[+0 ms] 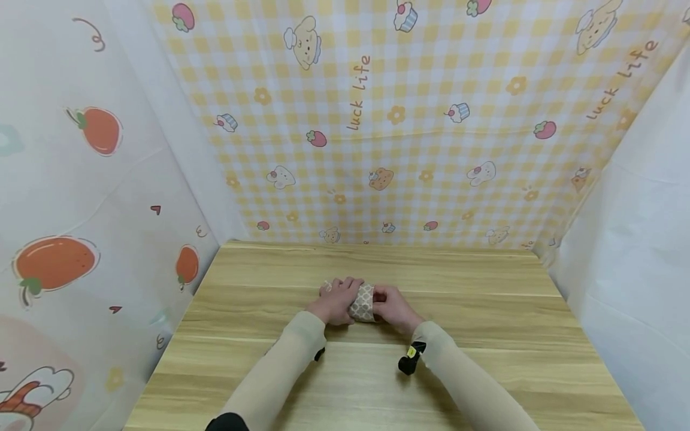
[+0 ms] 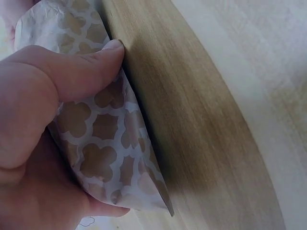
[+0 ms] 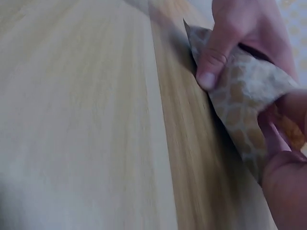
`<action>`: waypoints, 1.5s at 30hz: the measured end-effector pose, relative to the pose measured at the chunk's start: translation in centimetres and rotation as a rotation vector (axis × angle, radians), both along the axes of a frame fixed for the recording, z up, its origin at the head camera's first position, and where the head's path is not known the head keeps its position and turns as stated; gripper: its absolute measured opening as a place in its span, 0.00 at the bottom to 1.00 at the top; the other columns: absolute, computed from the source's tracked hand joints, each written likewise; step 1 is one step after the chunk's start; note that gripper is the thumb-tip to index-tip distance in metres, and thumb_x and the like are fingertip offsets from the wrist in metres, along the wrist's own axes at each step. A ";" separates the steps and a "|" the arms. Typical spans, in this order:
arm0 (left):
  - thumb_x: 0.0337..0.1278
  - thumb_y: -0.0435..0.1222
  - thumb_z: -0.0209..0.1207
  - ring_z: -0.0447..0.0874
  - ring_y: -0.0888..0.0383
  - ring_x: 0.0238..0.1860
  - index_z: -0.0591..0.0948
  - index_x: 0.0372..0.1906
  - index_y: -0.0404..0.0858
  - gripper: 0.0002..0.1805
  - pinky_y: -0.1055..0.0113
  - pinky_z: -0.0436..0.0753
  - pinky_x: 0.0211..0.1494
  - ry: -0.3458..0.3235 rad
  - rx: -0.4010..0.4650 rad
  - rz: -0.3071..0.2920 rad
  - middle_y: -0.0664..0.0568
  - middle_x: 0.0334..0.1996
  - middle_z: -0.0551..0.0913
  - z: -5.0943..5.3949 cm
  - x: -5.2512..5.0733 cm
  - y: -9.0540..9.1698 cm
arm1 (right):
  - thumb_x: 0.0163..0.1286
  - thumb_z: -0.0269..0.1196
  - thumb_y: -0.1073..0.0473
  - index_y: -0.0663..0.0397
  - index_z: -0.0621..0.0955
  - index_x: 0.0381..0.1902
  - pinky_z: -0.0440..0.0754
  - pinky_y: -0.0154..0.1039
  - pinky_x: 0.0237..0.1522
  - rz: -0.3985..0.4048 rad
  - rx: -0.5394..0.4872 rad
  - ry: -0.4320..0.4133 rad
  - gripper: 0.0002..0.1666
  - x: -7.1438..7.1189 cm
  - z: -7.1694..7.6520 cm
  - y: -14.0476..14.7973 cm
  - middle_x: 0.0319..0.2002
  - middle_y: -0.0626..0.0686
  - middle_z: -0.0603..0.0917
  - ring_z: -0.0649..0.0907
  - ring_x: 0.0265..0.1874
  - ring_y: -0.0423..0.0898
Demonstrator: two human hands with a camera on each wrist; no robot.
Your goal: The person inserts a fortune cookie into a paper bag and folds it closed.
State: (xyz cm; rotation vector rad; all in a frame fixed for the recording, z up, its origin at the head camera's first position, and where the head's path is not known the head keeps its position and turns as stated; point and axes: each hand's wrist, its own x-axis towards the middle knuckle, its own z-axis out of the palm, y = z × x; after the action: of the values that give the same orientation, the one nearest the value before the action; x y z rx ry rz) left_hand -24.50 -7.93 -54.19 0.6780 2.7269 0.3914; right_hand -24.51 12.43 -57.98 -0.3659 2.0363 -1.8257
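Near the middle of your table lies the pouch, its mouth open: that looks done, the work inside unfinished. Your left grip clasps the pouch; your right grip enters the mouth, whether pinching anything I cannot tell.

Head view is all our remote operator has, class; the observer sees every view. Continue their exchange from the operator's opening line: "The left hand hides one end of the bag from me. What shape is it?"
Observer: In the left wrist view, the bag narrows to a thin, pointed corner beyond the left hand.
Operator: And how does the left thumb lie?
Observer: The same view shows it across the patterned side, its tip at the bag's edge.
Operator: What shows at the open end, by the right hand?
Observer: The right wrist view shows an orange-brown patch there; lining or contents, I cannot tell.
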 end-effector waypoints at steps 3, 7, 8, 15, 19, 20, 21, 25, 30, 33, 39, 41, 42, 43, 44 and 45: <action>0.54 0.43 0.79 0.64 0.37 0.73 0.57 0.82 0.46 0.56 0.25 0.67 0.65 -0.007 -0.003 -0.001 0.46 0.77 0.65 0.1 0.1 0.0 | 0.71 0.64 0.74 0.73 0.84 0.55 0.87 0.36 0.41 0.063 0.006 -0.023 0.15 -0.1 -0.1 0.5 0.45 0.59 0.89 0.87 0.41 0.44; 0.54 0.43 0.79 0.64 0.37 0.73 0.58 0.81 0.46 0.55 0.25 0.68 0.64 -0.014 -0.012 0.001 0.47 0.77 0.65 0.1 0.1 0.1 | 0.72 0.65 0.72 0.72 0.83 0.59 0.88 0.38 0.44 0.113 0.004 -0.058 0.19 -0.2 -0.1 0.8 0.49 0.60 0.89 0.87 0.43 0.45; 0.54 0.42 0.79 0.64 0.37 0.72 0.58 0.81 0.46 0.55 0.25 0.68 0.64 -0.014 -0.012 0.002 0.47 0.77 0.65 0.1 0.1 0.1 | 0.72 0.65 0.71 0.72 0.83 0.60 0.88 0.38 0.44 0.119 -0.004 -0.073 0.19 -0.1 -0.1 0.8 0.49 0.60 0.88 0.87 0.43 0.45; 0.53 0.41 0.79 0.66 0.38 0.70 0.60 0.79 0.47 0.52 0.27 0.68 0.64 -0.008 0.005 0.009 0.47 0.75 0.67 -0.1 0.1 0.3 | 0.74 0.60 0.74 0.77 0.81 0.58 0.86 0.34 0.41 0.143 -0.060 -0.110 0.17 0.0 -0.5 0.4 0.45 0.53 0.85 0.85 0.41 0.43; 0.52 0.41 0.80 0.65 0.38 0.70 0.61 0.79 0.47 0.52 0.28 0.69 0.64 -0.004 0.003 0.015 0.47 0.74 0.67 -0.4 0.1 0.4 | 0.75 0.57 0.76 0.81 0.78 0.58 0.86 0.34 0.42 0.159 -0.111 -0.149 0.17 0.1 -0.7 0.3 0.45 0.51 0.84 0.84 0.41 0.43; 0.52 0.41 0.80 0.65 0.38 0.70 0.61 0.78 0.47 0.52 0.28 0.69 0.63 -0.002 0.001 0.014 0.47 0.74 0.67 -0.4 0.1 0.4 | 0.75 0.57 0.76 0.81 0.77 0.59 0.86 0.34 0.44 0.165 -0.120 -0.157 0.17 0.1 -0.8 0.3 0.46 0.52 0.84 0.84 0.42 0.43; 0.52 0.41 0.80 0.65 0.38 0.70 0.61 0.78 0.47 0.52 0.28 0.69 0.63 -0.001 -0.002 0.012 0.47 0.74 0.67 -0.5 0.1 0.4 | 0.75 0.57 0.76 0.81 0.77 0.60 0.86 0.34 0.45 0.172 -0.128 -0.165 0.18 0.1 -0.8 0.4 0.47 0.52 0.83 0.84 0.43 0.43; 0.52 0.41 0.79 0.66 0.38 0.70 0.62 0.77 0.48 0.51 0.28 0.69 0.63 -0.004 -0.006 0.008 0.47 0.73 0.68 -0.2 -0.1 0.5 | 0.75 0.57 0.74 0.79 0.76 0.60 0.85 0.34 0.47 0.189 -0.093 -0.145 0.18 -0.2 -0.8 0.7 0.50 0.53 0.80 0.83 0.45 0.44; 0.50 0.42 0.80 0.70 0.40 0.67 0.65 0.77 0.50 0.51 0.25 0.66 0.64 0.013 -0.030 0.003 0.49 0.71 0.73 0.5 -0.2 0.5 | 0.75 0.59 0.73 0.75 0.79 0.57 0.84 0.36 0.46 0.188 -0.017 -0.071 0.15 -0.6 -0.8 1.0 0.50 0.55 0.80 0.82 0.44 0.45; 0.46 0.43 0.81 0.73 0.41 0.66 0.66 0.78 0.51 0.52 0.23 0.62 0.67 0.040 -0.049 -0.002 0.49 0.70 0.75 0.7 -0.3 0.5 | 0.75 0.59 0.73 0.75 0.79 0.58 0.85 0.37 0.49 0.182 -0.019 -0.059 0.16 -0.7 -0.8 1.2 0.51 0.57 0.83 0.83 0.46 0.45; 0.45 0.43 0.82 0.73 0.40 0.67 0.66 0.79 0.51 0.54 0.22 0.59 0.70 0.060 -0.049 -0.019 0.49 0.70 0.76 0.4 -0.7 0.4 | 0.76 0.59 0.73 0.76 0.78 0.62 0.86 0.37 0.50 0.175 -0.040 -0.025 0.19 -0.4 -0.6 1.4 0.54 0.62 0.84 0.85 0.48 0.44; 0.44 0.43 0.81 0.73 0.40 0.68 0.66 0.79 0.51 0.54 0.22 0.59 0.70 0.056 -0.040 -0.023 0.48 0.70 0.75 0.3 -0.8 0.4 | 0.76 0.59 0.73 0.75 0.78 0.62 0.86 0.36 0.50 0.169 -0.029 -0.016 0.19 -0.3 -0.6 1.5 0.55 0.62 0.85 0.85 0.48 0.44; 0.45 0.43 0.81 0.72 0.39 0.68 0.66 0.79 0.51 0.54 0.22 0.60 0.70 0.053 -0.036 -0.024 0.48 0.70 0.75 0.3 -0.8 0.4 | 0.76 0.60 0.73 0.75 0.78 0.62 0.86 0.36 0.49 0.168 -0.023 -0.012 0.19 -0.3 -0.5 1.5 0.55 0.62 0.85 0.85 0.48 0.44; 0.44 0.43 0.81 0.72 0.40 0.68 0.66 0.78 0.51 0.54 0.22 0.60 0.71 0.051 -0.032 -0.025 0.48 0.70 0.75 0.2 -0.9 0.4 | 0.76 0.60 0.73 0.75 0.78 0.62 0.86 0.36 0.49 0.169 -0.015 -0.003 0.19 -0.3 -0.4 1.5 0.55 0.62 0.85 0.85 0.48 0.44; 0.44 0.42 0.81 0.72 0.40 0.68 0.66 0.78 0.51 0.54 0.23 0.60 0.71 0.049 -0.029 -0.026 0.48 0.70 0.75 0.2 -0.9 0.4 | 0.76 0.60 0.73 0.74 0.78 0.63 0.86 0.36 0.49 0.167 -0.006 -0.001 0.19 -0.2 -0.4 1.6 0.55 0.62 0.85 0.85 0.49 0.44; 0.44 0.42 0.81 0.72 0.40 0.68 0.66 0.79 0.51 0.54 0.23 0.60 0.71 0.047 -0.027 -0.025 0.48 0.70 0.75 0.1 -0.9 0.4 | 0.76 0.59 0.73 0.73 0.78 0.63 0.86 0.36 0.49 0.165 0.002 -0.001 0.20 -0.2 -0.3 1.6 0.55 0.61 0.85 0.86 0.49 0.44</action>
State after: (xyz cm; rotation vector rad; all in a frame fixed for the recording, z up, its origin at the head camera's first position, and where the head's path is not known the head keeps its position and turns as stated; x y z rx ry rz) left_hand -25.43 -7.52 -54.07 0.7230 2.7599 0.3363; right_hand -24.74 14.01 -58.29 -0.5159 1.9444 -1.7243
